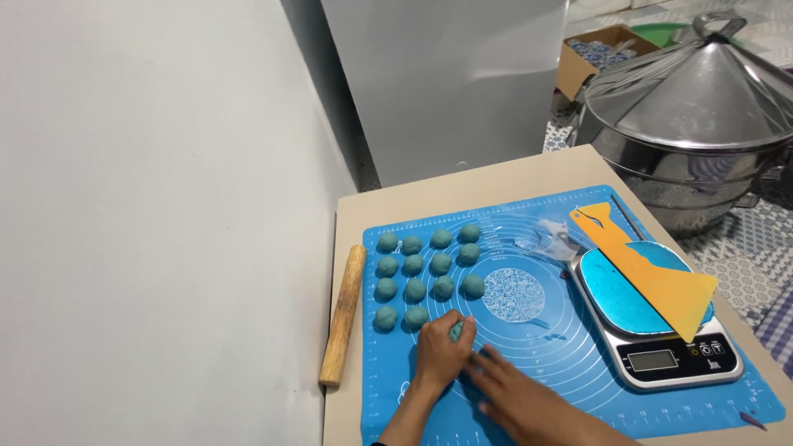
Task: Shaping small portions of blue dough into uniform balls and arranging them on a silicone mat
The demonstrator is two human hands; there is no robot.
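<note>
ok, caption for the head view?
Left hand shaping a teal dough ball on a blue mat, beside rows of finished balls.

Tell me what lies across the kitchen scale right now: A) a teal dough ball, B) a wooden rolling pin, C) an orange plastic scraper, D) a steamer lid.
C: the orange scraper lies slantwise over the scale; the rolling pin lies left of the blue mat.

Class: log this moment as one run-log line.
left hand: grips teal dough piece | right hand: flat on blue silicone mat | teal dough balls: rows
</note>
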